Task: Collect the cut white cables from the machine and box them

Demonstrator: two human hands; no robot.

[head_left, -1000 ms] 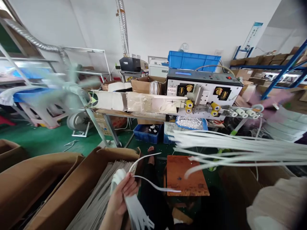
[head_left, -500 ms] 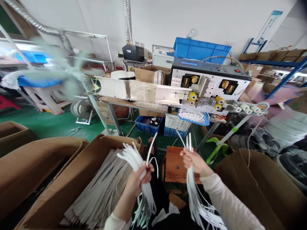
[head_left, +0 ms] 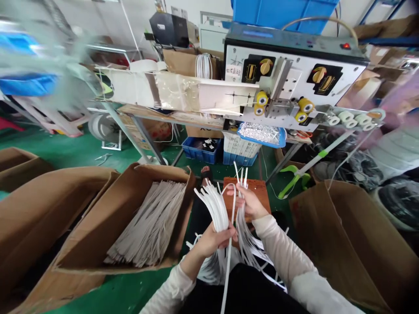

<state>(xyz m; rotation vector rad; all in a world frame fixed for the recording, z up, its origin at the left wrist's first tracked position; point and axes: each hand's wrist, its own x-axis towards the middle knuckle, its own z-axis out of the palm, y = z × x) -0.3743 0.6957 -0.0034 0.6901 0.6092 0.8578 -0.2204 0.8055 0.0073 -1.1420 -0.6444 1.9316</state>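
My left hand (head_left: pixel 216 239) is closed round a thick bundle of white cable pieces (head_left: pixel 214 205), whose cut ends fan out above the fist. Close beside it, my right hand (head_left: pixel 247 200) grips a thinner bunch of white cables (head_left: pixel 242 231), with a few ends poking up past the fingers and long tails hanging toward my lap. One loose white cable (head_left: pixel 233 213) curves over between the two hands and runs down past my left fingers; which hand holds it I cannot tell. A cardboard box (head_left: pixel 81 244) at my left holds many similar cables (head_left: pixel 150 222).
Ahead stands a bench with a wire-cutting machine (head_left: pixel 294 83) with yellow rollers. A blue tray of scraps (head_left: pixel 262 133) sits below it. A wooden stool (head_left: pixel 262 194) is just beyond my hands. Another cardboard box (head_left: pixel 314 235) is at right, and a blurred fan (head_left: pixel 65 74) at left.
My hands have come together, the right one moving left toward the left bundle. The loose cable now arches between them. My view has tilted downward, showing more of the box at left.
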